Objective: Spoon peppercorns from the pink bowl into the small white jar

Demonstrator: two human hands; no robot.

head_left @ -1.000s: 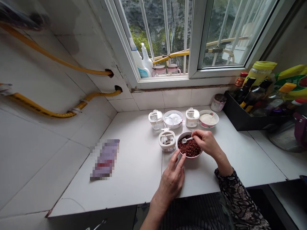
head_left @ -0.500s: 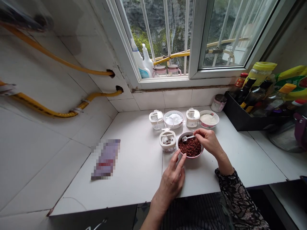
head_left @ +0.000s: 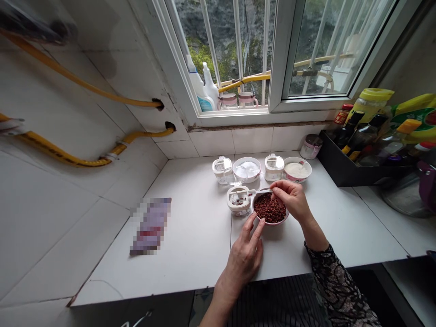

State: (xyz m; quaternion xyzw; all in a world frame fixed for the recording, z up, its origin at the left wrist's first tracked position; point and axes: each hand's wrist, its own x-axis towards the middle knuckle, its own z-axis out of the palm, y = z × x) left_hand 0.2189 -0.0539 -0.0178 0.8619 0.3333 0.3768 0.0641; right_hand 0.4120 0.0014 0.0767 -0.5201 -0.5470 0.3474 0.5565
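My right hand (head_left: 291, 200) pinches the handle of a small white spoon (head_left: 259, 191) over the far rim of a pink-rimmed bowl (head_left: 271, 224). Dark red grains that look like Sichuan peppercorns (head_left: 270, 209) fill this bowl. The spoon's head is over the bowl's left edge, next to a clear spice jar (head_left: 238, 201) with a white-framed top and a few grains inside. What the spoon carries is too small to tell. Fingers apart, my left hand (head_left: 245, 250) rests its fingertips against the bowl's near left side.
Behind stand two more spice jars (head_left: 222, 170), a bowl of white crystals (head_left: 247, 169) and a bowl of off-white granules (head_left: 297, 170). A black box of bottles (head_left: 361, 170) is at the right, beside a lidded jar (head_left: 311, 146). A blurred purple packet (head_left: 151, 227) lies left.
My right hand has moved slightly left and up. The spoon has gone from over the grains to the bowl's left edge, by the jar. My left hand stays put.
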